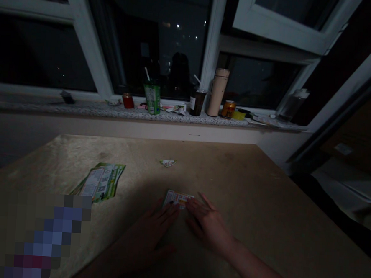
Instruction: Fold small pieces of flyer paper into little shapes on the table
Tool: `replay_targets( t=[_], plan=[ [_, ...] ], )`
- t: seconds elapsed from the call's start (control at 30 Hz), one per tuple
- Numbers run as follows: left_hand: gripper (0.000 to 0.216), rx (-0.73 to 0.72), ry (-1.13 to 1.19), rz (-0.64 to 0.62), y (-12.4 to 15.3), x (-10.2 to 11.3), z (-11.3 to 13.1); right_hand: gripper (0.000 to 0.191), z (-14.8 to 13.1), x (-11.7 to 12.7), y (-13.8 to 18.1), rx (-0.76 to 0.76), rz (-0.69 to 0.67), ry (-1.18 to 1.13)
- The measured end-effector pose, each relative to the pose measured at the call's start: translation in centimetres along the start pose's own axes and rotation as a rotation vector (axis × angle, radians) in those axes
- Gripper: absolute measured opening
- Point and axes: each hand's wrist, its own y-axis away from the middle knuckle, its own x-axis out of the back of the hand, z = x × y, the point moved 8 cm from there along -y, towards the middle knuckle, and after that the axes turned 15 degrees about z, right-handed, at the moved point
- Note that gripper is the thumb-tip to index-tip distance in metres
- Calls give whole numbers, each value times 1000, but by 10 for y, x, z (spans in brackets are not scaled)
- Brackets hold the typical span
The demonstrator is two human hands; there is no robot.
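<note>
A small printed paper [177, 197], white with orange and red marks, lies flat on the brown table [264, 194] in front of me. My left hand [150, 233] rests flat on the table with its fingers stretched out, the fingertips on the paper's left edge. My right hand [206, 224] also lies flat with spread fingers, touching the paper's right edge. Neither hand grips anything.
A stack of green printed leaflets [100, 182] lies to the left. A small folded paper piece [168, 163] sits further back. On the stone windowsill [49, 104] stand a green cup with straw [152, 97], a dark cup [197, 101], a tall beige flask [217, 92], cans and scraps.
</note>
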Motion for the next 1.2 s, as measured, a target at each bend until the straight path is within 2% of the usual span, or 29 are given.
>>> replay_targets(
  t=[0.3,0.47,0.6,0.73,0.77,0.83,0.9,0.97,1.07,1.13,1.2],
  plan=[
    [53,-7,-39,88,-9,1,-2,34,2,0,-3,53,30,0],
    [37,19,-104,126,-18,2,-10,23,-2,2,-3,77,46,-26],
    [28,-103,-160,125,-20,0,-10,20,-5,4,-2,96,58,4],
    [30,-225,-153,74,-14,-7,-4,40,-13,-2,0,178,44,87],
    [32,-227,-154,75,-14,-7,-2,38,-14,-5,1,203,43,119],
    [34,-214,-161,93,-13,-5,0,19,-16,-11,2,239,57,192],
    [30,-188,-141,125,-14,-1,0,8,-16,-15,3,271,64,251],
    [22,-149,-81,171,-13,6,-2,13,-18,-13,3,300,83,270],
    [37,-8,23,281,-12,19,-15,22,-21,3,3,284,173,176],
    [36,162,86,370,-9,24,-30,22,-22,17,1,197,249,19],
    [32,335,177,434,-5,23,-44,24,-14,25,-2,10,308,-176]
  ],
)
